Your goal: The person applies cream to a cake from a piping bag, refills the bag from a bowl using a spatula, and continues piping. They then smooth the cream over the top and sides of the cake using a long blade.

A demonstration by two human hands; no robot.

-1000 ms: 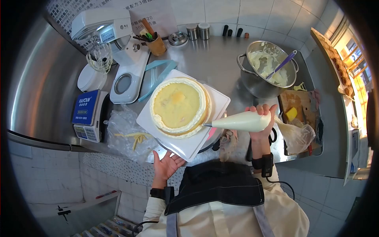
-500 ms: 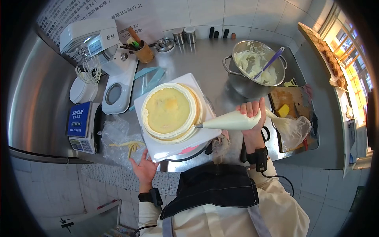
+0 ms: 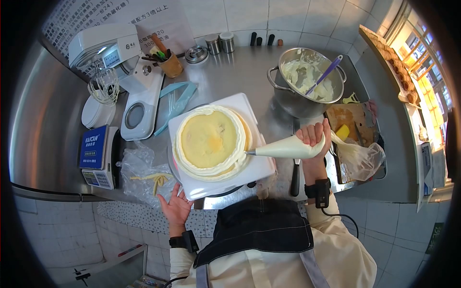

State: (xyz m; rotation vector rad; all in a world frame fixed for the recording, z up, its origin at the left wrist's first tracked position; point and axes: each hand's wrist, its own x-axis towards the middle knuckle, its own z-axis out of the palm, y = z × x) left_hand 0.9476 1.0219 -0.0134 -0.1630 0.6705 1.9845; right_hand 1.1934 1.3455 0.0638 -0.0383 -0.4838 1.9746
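A round cake (image 3: 211, 137) with a pale yellow top and a piped white cream ring round its edge sits on a square white board (image 3: 245, 106). My right hand (image 3: 314, 139) is closed round a piping bag (image 3: 285, 148) full of pale cream. The metal nozzle (image 3: 250, 152) points left and meets the cake's right edge, where it is too small to tell touching from just apart. Palm up, my left hand (image 3: 176, 210) is open, its fingertips by the board's front left corner. Part of a round support shows under the board.
A steel pot (image 3: 307, 105) with cream and a purple spatula (image 3: 326, 74) stands behind right. A black-handled knife (image 3: 295, 178) lies right of the board. Leftward are a stand mixer (image 3: 144, 101), a scale (image 3: 98, 165) and a plastic bag (image 3: 141, 165). A cutting board (image 3: 348, 115) lies rightward.
The board with the cake has turned a little and shifted slightly right. My right hand and the piping bag have moved slightly right; more of the knife shows. The left hand stays nearly in place.
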